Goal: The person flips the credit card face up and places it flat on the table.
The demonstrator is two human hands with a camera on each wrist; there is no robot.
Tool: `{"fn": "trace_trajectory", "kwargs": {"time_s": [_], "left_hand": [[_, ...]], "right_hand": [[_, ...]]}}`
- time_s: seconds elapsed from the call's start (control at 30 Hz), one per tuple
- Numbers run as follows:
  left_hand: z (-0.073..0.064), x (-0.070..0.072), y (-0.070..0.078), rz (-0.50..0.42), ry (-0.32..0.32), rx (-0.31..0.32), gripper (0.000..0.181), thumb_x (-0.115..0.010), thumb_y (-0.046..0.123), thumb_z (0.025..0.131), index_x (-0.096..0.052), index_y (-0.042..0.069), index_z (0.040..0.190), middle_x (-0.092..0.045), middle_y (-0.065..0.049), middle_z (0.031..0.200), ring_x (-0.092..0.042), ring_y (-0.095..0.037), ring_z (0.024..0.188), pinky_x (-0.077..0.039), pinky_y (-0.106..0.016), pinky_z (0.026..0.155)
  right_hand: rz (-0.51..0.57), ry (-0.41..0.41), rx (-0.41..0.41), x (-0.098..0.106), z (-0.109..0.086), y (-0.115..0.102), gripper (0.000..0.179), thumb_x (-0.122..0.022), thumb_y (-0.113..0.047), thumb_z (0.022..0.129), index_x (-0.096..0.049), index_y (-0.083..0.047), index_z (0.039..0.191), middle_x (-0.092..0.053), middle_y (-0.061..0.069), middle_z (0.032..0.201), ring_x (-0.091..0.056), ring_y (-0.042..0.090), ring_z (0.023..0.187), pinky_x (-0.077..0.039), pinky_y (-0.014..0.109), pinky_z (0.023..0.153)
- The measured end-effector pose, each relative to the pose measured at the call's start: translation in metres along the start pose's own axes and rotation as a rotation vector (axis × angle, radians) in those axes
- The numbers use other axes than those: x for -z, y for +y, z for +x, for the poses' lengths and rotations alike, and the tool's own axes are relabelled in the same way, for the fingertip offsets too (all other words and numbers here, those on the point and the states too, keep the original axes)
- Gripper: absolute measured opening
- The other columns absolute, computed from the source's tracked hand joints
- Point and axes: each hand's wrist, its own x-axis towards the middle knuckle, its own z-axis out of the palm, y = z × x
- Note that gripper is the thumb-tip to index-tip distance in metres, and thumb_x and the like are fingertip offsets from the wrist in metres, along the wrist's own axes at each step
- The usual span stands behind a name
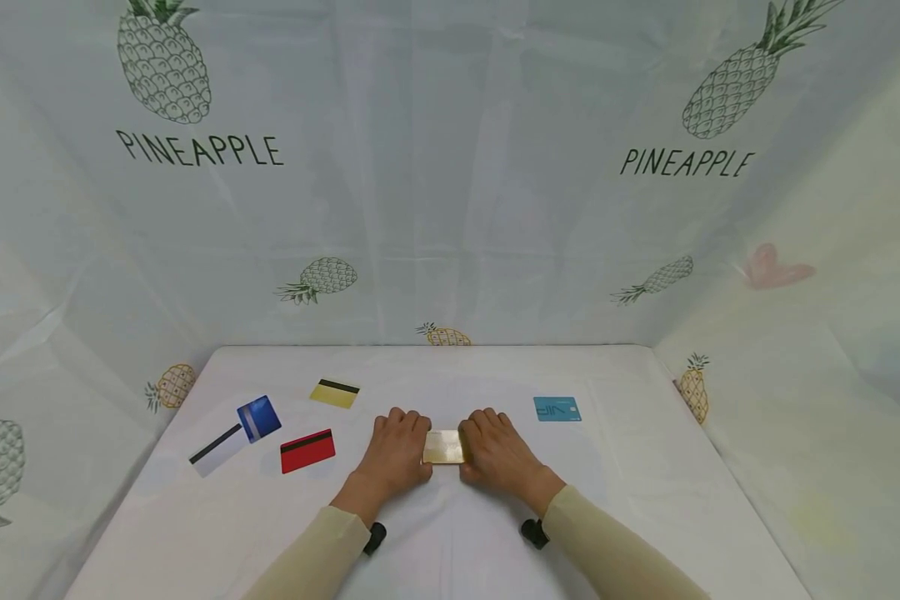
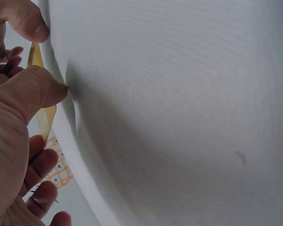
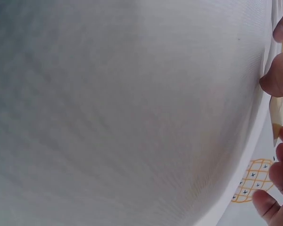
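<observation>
Between my two hands is a gold card, low over the white table in the head view. My left hand grips its left end, thumb at the near edge and fingers at the far edge. At the opposite end my right hand grips it the same way. The left wrist view shows the card edge-on behind the left thumb, whose tip reaches the table surface. A strip of the same card appears beside the right thumb in the right wrist view.
Left of the hands lie a red card with a black stripe, a yellow card, a blue card and a pale card with a black stripe. A teal VIP card lies to the right. Pineapple-print cloth surrounds the table.
</observation>
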Motion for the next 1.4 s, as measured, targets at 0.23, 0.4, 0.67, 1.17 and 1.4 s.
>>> {"fn": "trace_trajectory", "kwargs": {"time_s": [0.23, 0.4, 0.67, 1.17, 1.4], "left_hand": [[0.002, 0.000, 0.001, 0.002, -0.041, 0.025, 0.055, -0.089, 0.034, 0.079, -0.063, 0.011, 0.121, -0.064, -0.005, 0.114, -0.050, -0.027, 0.110, -0.042, -0.046, 0.090], [0.003, 0.000, 0.002, -0.003, -0.040, 0.028, 0.052, -0.089, 0.033, 0.078, -0.063, 0.011, 0.117, -0.063, -0.004, 0.110, -0.050, -0.027, 0.106, -0.042, -0.046, 0.088], [0.002, 0.000, 0.001, -0.011, -0.032, 0.030, 0.048, -0.088, 0.031, 0.078, -0.062, 0.011, 0.114, -0.061, -0.002, 0.104, -0.049, -0.026, 0.103, -0.041, -0.046, 0.086], [-0.001, -0.002, -0.001, -0.030, -0.096, 0.070, 0.060, -0.087, 0.037, 0.083, -0.062, 0.009, 0.131, -0.064, -0.008, 0.129, -0.050, -0.029, 0.118, -0.044, -0.051, 0.099], [-0.012, 0.002, -0.003, -0.057, -0.100, -0.006, 0.049, -0.081, 0.030, 0.090, -0.066, 0.008, 0.131, -0.065, -0.008, 0.135, -0.055, -0.030, 0.130, -0.049, -0.050, 0.109]], "right_hand": [[0.023, -0.026, -0.004, 0.004, 0.002, 0.000, 0.049, -0.080, -0.041, 0.084, -0.064, -0.010, 0.118, -0.060, 0.000, 0.108, -0.050, 0.017, 0.097, -0.047, 0.033, 0.083], [0.036, -0.046, -0.014, 0.005, 0.003, 0.000, 0.049, -0.080, -0.043, 0.084, -0.065, -0.009, 0.117, -0.060, 0.001, 0.107, -0.050, 0.018, 0.096, -0.046, 0.034, 0.082], [0.028, -0.086, -0.031, 0.006, 0.004, 0.000, 0.054, -0.079, -0.048, 0.085, -0.065, -0.009, 0.119, -0.060, 0.001, 0.109, -0.050, 0.018, 0.098, -0.046, 0.034, 0.084], [0.082, -0.148, -0.086, 0.002, 0.001, 0.002, 0.057, -0.076, -0.050, 0.088, -0.065, -0.010, 0.127, -0.061, 0.001, 0.113, -0.050, 0.018, 0.101, -0.046, 0.036, 0.088], [0.099, -0.141, -0.118, 0.004, -0.003, -0.007, 0.044, -0.073, -0.040, 0.093, -0.066, -0.010, 0.125, -0.063, 0.001, 0.115, -0.053, 0.019, 0.104, -0.049, 0.039, 0.091]]}}
